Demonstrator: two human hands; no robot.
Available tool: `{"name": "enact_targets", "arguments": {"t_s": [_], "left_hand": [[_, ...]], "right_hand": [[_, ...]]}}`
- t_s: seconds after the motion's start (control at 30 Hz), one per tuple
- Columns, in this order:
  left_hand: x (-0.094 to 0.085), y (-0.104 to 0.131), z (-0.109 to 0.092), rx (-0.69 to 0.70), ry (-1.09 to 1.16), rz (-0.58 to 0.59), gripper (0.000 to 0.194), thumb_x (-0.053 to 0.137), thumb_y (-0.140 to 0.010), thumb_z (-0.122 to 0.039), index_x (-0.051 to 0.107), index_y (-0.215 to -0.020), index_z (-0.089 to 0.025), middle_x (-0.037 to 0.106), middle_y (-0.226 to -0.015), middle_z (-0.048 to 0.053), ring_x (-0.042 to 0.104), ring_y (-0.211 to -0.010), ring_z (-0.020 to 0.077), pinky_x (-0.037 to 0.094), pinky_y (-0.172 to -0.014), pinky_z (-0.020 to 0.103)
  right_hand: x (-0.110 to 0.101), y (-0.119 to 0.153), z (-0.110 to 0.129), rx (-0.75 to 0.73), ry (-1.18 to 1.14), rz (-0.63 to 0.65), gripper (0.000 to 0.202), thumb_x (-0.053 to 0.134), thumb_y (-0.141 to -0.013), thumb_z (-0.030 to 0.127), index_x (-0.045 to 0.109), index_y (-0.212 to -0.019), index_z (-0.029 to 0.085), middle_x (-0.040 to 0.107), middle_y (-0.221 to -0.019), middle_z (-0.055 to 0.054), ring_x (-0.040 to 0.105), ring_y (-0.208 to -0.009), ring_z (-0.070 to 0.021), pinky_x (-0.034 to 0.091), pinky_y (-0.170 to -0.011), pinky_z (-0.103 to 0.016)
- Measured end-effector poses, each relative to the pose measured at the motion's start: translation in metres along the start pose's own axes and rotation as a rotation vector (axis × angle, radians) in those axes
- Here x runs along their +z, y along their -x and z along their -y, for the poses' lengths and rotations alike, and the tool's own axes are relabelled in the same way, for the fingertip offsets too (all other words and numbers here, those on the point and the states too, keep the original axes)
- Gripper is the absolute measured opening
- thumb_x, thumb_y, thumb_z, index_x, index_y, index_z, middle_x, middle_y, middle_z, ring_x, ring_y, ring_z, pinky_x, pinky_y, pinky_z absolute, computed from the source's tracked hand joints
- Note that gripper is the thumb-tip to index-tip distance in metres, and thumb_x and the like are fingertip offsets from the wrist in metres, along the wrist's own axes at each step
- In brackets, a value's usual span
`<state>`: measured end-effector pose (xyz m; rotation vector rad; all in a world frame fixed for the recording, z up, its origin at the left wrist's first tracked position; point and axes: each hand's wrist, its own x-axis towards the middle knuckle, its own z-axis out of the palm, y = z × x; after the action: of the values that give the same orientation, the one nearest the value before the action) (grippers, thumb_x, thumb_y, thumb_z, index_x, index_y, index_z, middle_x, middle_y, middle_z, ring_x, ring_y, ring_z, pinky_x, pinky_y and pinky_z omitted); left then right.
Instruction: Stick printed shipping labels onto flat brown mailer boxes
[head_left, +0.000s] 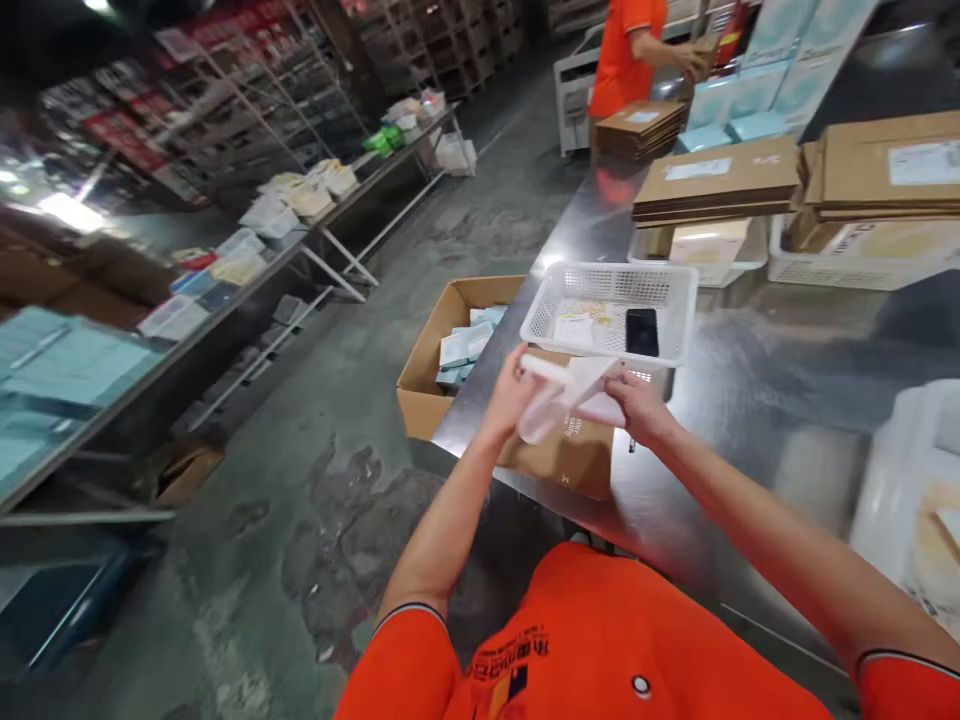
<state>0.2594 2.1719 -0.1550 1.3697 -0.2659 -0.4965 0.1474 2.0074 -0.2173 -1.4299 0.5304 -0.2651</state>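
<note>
My left hand is closed on the left side of a white paper sheet, which looks partly folded and blurred. The sheet's right side is pinched in my right hand. Under both hands a flat brown cardboard piece with white print lies at the table's edge. Just beyond it stands a white plastic basket holding a black phone and some white paper slips. A dark pen-like item, mostly hidden, lies near my right wrist.
An open carton with light-blue boxes stands left of the metal table. Stacked flat cardboard rests on white baskets behind. A white bin is at right. A person in orange handles cardboard at the far end.
</note>
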Motion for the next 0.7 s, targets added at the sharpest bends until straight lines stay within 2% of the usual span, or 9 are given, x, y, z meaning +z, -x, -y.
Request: {"name": "enact_targets", "arguments": {"t_s": [0.13,0.2,0.27,0.33,0.43,0.5,0.57,0.63,0.7], "left_hand": [[0.04,0.03,0.064,-0.289,-0.178,0.396,0.031,0.081,-0.057,-0.021,0.066,-0.083,-0.014,0.067,-0.07,0.001,0.057,-0.061,0.0125,0.045,-0.056,0.022],[0.06,0.047,0.083,-0.329,-0.159,0.416,0.027,0.078,-0.056,-0.024,0.065,-0.077,-0.014,0.066,-0.066,0.0,0.056,-0.057,0.0125,0.044,-0.055,0.023],[0.08,0.061,0.095,-0.329,-0.099,0.358,0.027,0.075,-0.057,-0.028,0.064,-0.078,-0.015,0.066,-0.069,0.0,0.059,-0.061,0.013,0.047,-0.06,0.025],[0.103,0.078,0.101,-0.358,-0.066,0.376,0.026,0.074,-0.06,-0.032,0.063,-0.078,-0.016,0.065,-0.068,-0.002,0.06,-0.062,0.0126,0.048,-0.062,0.025],[0.139,0.113,0.099,-0.456,-0.028,0.648,0.024,0.076,-0.06,-0.033,0.061,-0.068,-0.017,0.059,-0.06,-0.004,0.058,-0.061,0.0117,0.047,-0.061,0.024],[0.161,0.139,0.096,-0.507,0.018,0.824,0.025,0.08,-0.061,-0.034,0.066,-0.072,-0.015,0.065,-0.07,0.0,0.063,-0.073,0.0144,0.051,-0.069,0.026],[0.185,0.159,0.097,-0.483,0.007,0.888,0.034,0.08,-0.065,-0.037,0.073,-0.091,-0.016,0.071,-0.09,0.006,0.066,-0.092,0.0197,0.054,-0.082,0.032],[0.21,0.174,0.105,-0.385,-0.087,0.866,0.044,0.078,-0.07,-0.04,0.072,-0.108,-0.018,0.072,-0.102,0.008,0.064,-0.102,0.0228,0.054,-0.087,0.037],[0.239,0.186,0.121,-0.266,-0.233,0.847,0.041,0.074,-0.074,-0.039,0.072,-0.109,-0.018,0.072,-0.104,0.009,0.064,-0.101,0.0233,0.054,-0.086,0.037]], "right_hand": [[0.002,0.052,-0.005,-0.081,0.078,-0.119,0.041,0.049,-0.086,0.045,0.064,-0.111,0.016,0.072,-0.101,-0.009,0.067,-0.091,-0.0237,0.057,-0.083,-0.04],[-0.005,0.089,-0.009,-0.229,0.281,-0.199,0.042,0.045,-0.092,0.044,0.063,-0.119,0.017,0.068,-0.119,-0.011,0.063,-0.112,-0.0253,0.051,-0.099,-0.044],[-0.016,0.126,-0.014,-0.33,0.57,-0.239,0.047,0.049,-0.094,0.045,0.058,-0.132,0.02,0.056,-0.141,-0.013,0.048,-0.134,-0.0273,0.04,-0.112,-0.048],[-0.032,0.16,-0.021,-0.31,0.757,-0.248,0.064,0.06,-0.089,0.048,0.047,-0.146,0.021,0.04,-0.155,-0.014,0.036,-0.144,-0.0288,0.038,-0.114,-0.048],[-0.067,0.205,-0.033,-0.281,0.737,-0.341,0.063,0.057,-0.091,0.038,0.042,-0.149,0.019,0.044,-0.151,-0.015,0.045,-0.137,-0.0255,0.045,-0.108,-0.042],[-0.106,0.236,-0.039,-0.325,0.699,-0.467,0.044,0.048,-0.093,0.03,0.055,-0.136,0.021,0.06,-0.134,-0.012,0.056,-0.124,-0.0227,0.047,-0.104,-0.04],[-0.163,0.27,-0.038,-0.32,0.683,-0.678,0.032,0.045,-0.092,0.029,0.065,-0.116,0.021,0.068,-0.115,-0.008,0.062,-0.108,-0.022,0.049,-0.098,-0.038],[-0.236,0.307,-0.035,-0.252,0.625,-1.03,0.024,0.049,-0.09,0.033,0.066,-0.099,0.019,0.069,-0.098,-0.007,0.063,-0.094,-0.0213,0.05,-0.089,-0.035],[-0.317,0.34,-0.032,-0.171,0.504,-1.41,0.018,0.053,-0.087,0.036,0.058,-0.089,0.019,0.063,-0.083,-0.005,0.058,-0.081,-0.0185,0.049,-0.079,-0.032]]}}
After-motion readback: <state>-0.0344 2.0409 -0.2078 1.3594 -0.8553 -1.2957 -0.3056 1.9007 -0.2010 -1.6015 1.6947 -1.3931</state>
